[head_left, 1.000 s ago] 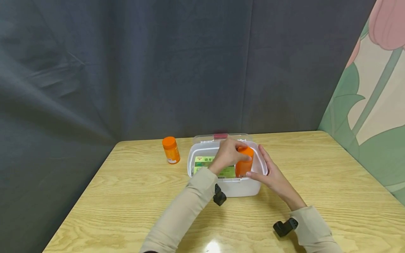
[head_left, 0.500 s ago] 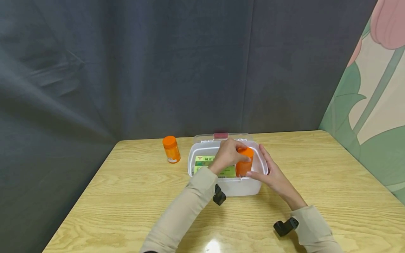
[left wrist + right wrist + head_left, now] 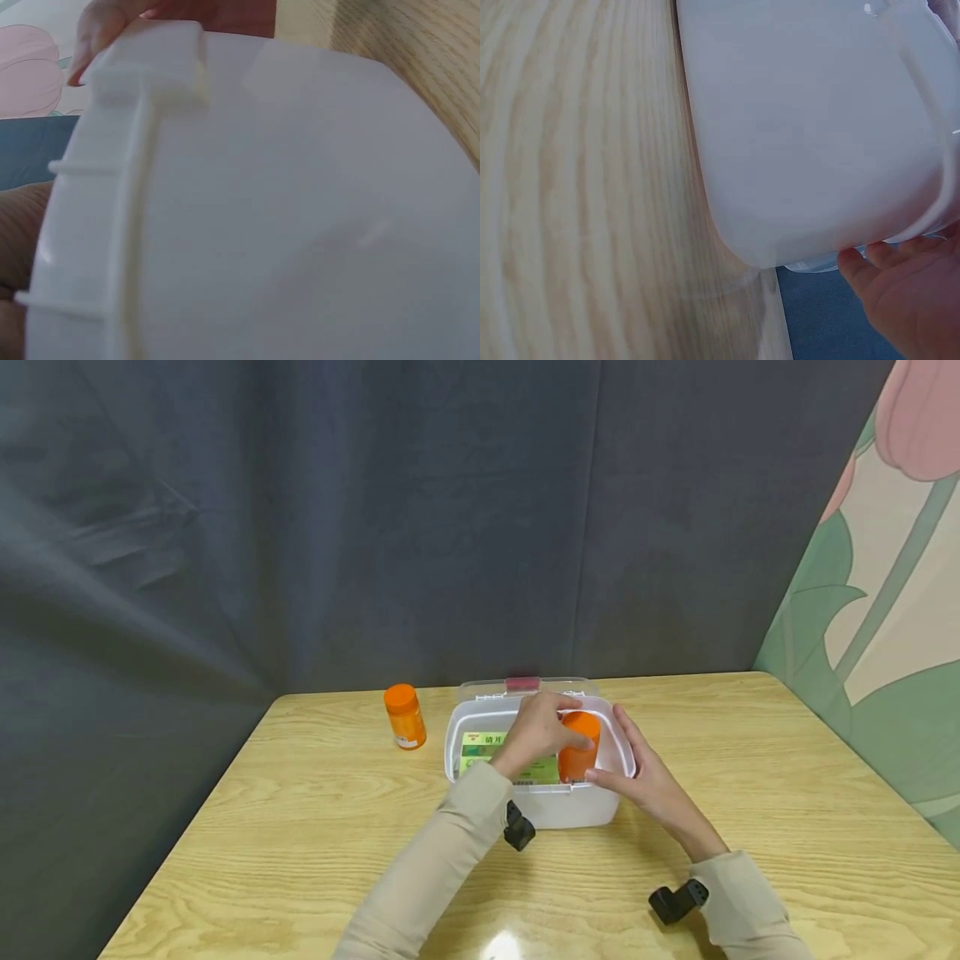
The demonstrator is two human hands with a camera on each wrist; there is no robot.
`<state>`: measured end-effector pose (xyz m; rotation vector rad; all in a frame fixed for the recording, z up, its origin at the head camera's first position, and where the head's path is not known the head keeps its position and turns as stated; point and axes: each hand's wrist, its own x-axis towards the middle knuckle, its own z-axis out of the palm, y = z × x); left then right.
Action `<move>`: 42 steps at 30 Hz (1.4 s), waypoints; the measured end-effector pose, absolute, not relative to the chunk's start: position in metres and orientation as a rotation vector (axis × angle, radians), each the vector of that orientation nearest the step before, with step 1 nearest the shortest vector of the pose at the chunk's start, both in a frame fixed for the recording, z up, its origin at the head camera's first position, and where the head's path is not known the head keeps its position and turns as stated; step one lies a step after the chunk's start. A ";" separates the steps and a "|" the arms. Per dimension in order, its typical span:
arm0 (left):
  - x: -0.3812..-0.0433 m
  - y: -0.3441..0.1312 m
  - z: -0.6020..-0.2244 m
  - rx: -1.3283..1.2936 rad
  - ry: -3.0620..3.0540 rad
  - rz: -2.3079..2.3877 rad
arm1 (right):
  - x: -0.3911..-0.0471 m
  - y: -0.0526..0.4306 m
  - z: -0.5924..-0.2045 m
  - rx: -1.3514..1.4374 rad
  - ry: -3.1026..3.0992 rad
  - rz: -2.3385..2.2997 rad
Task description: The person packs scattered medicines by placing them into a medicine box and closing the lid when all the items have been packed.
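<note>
A white translucent plastic box (image 3: 555, 810) stands on the table with its clear lid swung back. Inside it, at the right, an orange bottle (image 3: 577, 760) stands upright beside a green medicine carton (image 3: 480, 750). My left hand (image 3: 536, 731) reaches over the carton; its thumb and index finger are spread around the bottle's cap, whose top shows whole. At the box's right corner, my right hand (image 3: 651, 777) holds the rim, thumb over the front edge and fingers along the outer side. In the right wrist view, fingertips (image 3: 851, 262) touch the box's outer wall.
A second orange bottle (image 3: 406, 718) stands upright on the wooden table (image 3: 300, 827), left of the box. The open lid (image 3: 558, 683) lies behind the box. A dark curtain (image 3: 420, 527) hangs along the table's back edge.
My left thumb and index finger have loosened and spread away from the bottle's cap, so more of it shows. The right hand and the box stay in place.
</note>
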<state>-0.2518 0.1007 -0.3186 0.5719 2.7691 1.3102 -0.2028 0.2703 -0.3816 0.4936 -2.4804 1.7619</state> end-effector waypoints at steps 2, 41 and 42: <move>-0.253 0.098 -0.317 0.583 2.764 1.335 | -0.203 0.271 -0.381 0.489 -2.482 1.765; -0.269 0.024 -0.286 0.812 2.964 1.636 | -0.200 0.285 -0.380 0.452 -2.503 1.731; -0.270 0.021 -0.286 0.821 2.972 1.642 | -0.200 0.285 -0.380 0.450 -2.502 1.732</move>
